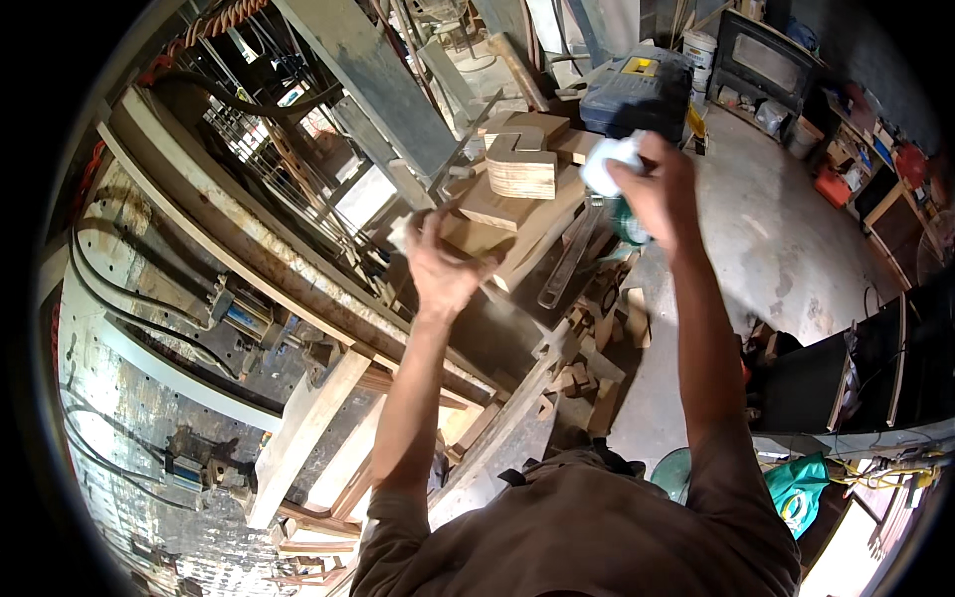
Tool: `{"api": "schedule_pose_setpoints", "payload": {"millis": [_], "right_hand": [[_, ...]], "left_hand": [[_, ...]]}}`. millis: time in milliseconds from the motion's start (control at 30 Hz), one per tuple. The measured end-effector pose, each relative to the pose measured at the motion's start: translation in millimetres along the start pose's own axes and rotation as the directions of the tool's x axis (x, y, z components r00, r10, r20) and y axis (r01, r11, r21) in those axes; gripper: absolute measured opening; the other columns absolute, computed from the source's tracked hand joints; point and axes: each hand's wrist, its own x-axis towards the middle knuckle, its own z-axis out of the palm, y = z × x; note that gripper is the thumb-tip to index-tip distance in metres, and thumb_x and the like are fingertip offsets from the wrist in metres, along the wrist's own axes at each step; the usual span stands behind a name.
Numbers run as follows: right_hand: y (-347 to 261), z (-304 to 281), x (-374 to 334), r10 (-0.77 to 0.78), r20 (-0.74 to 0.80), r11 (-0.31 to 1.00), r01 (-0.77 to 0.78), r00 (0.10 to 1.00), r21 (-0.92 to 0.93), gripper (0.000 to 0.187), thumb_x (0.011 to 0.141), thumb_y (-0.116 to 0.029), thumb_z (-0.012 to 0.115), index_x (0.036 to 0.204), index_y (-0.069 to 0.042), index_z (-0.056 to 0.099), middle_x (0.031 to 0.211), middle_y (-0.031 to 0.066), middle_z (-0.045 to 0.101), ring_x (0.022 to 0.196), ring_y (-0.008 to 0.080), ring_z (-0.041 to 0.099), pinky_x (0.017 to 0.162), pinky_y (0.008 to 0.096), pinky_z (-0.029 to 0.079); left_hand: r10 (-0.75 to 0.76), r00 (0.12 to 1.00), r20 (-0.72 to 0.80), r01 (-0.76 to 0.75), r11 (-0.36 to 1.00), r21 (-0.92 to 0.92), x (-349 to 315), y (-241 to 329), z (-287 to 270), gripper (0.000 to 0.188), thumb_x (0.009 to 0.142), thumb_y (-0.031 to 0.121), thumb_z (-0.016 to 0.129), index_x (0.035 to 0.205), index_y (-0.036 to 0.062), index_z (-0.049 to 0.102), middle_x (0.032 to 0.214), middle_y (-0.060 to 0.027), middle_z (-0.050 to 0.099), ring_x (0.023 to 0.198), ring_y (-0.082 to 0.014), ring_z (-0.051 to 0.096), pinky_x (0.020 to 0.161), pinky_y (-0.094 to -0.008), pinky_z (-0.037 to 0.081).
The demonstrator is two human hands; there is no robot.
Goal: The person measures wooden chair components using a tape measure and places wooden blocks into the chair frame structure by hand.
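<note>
My left hand (446, 274) reaches over the near end of a stack of wooden boards (497, 209), thumb and fingers spread apart. A small pale piece (400, 235) shows beside its fingertips, too blurred to name. On top of the stack lies a thick, curved plywood piece (522, 167) with layered edges. Raised to the right of the stack, my right hand (662, 194) is closed around a white object (609, 164), smeared by motion. Below that hand is a dark green rounded thing (627, 224), partly covered.
A dark blue toolbox (637, 92) stands beyond the boards. Below lie a long flat metal bar (571, 261) and several wood offcuts (597, 348). A long rusty metal beam (249, 239) and a drilled metal surface with hoses (149, 328) occupy the left. Shelving (895, 199) lines the right.
</note>
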Motion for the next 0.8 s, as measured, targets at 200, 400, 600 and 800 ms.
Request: {"api": "schedule_pose_setpoints", "payload": {"millis": [200, 400, 600, 800], "right_hand": [[47.4, -29.9, -18.9, 0.194, -0.026, 0.959, -0.184, 0.981, 0.217, 0.027, 0.073, -0.017, 0.072, 0.088, 0.003, 0.061, 0.076, 0.0079, 0.064, 0.071, 0.0142, 0.059, 0.067, 0.0289, 0.046], [89.2, -22.0, -27.2, 0.148, -0.028, 0.989, -0.148, 0.989, 0.011, 0.03, 0.072, -0.018, 0.075, 0.091, 0.001, 0.062, 0.074, 0.012, 0.064, 0.067, 0.0208, 0.061, 0.065, 0.0322, 0.048], [105.1, -30.6, -9.5, 0.067, -0.066, 0.981, -0.078, 0.996, -0.18, 0.025, 0.073, -0.021, 0.075, 0.083, -0.002, 0.062, 0.072, 0.0106, 0.064, 0.064, 0.0199, 0.061, 0.063, 0.0315, 0.047], [133.6, -11.5, 19.0, 0.055, -0.115, 0.873, -0.104, 0.992, -0.476, 0.029, 0.072, -0.032, 0.074, 0.09, -0.012, 0.066, 0.08, 0.0125, 0.068, 0.077, 0.0333, 0.065, 0.067, 0.041, 0.05]], "left_hand": [[-0.209, 0.978, 0.018, 0.189, 0.841, -0.507, 17.5, 0.0, -49.4, 0.059, 0.05, 0.003, 0.065, 0.108, 0.0018, 0.061, 0.115, -0.0116, 0.046, 0.109, -0.0271, 0.052, 0.097, -0.0388, 0.048], [-0.083, 0.978, -0.191, -0.028, 0.855, -0.518, -13.4, -11.5, -90.3, 0.041, 0.047, 0.009, 0.065, 0.088, 0.002, 0.064, 0.115, -0.0095, 0.047, 0.109, -0.0252, 0.05, 0.096, -0.0402, 0.04], [0.06, 0.943, -0.328, -0.182, 0.916, -0.358, -69.8, -16.7, -141.7, 0.039, 0.063, 0.027, 0.06, 0.092, 0.0009, 0.059, 0.113, -0.0137, 0.051, 0.111, -0.0277, 0.049, 0.095, -0.0423, 0.039], [-0.212, 0.88, -0.424, -0.033, 0.865, -0.501, -133.4, -30.2, -174.3, 0.035, 0.068, 0.025, 0.057, 0.095, 0.0018, 0.055, 0.107, -0.0112, 0.049, 0.106, -0.027, 0.047, 0.092, -0.0423, 0.038]]}}
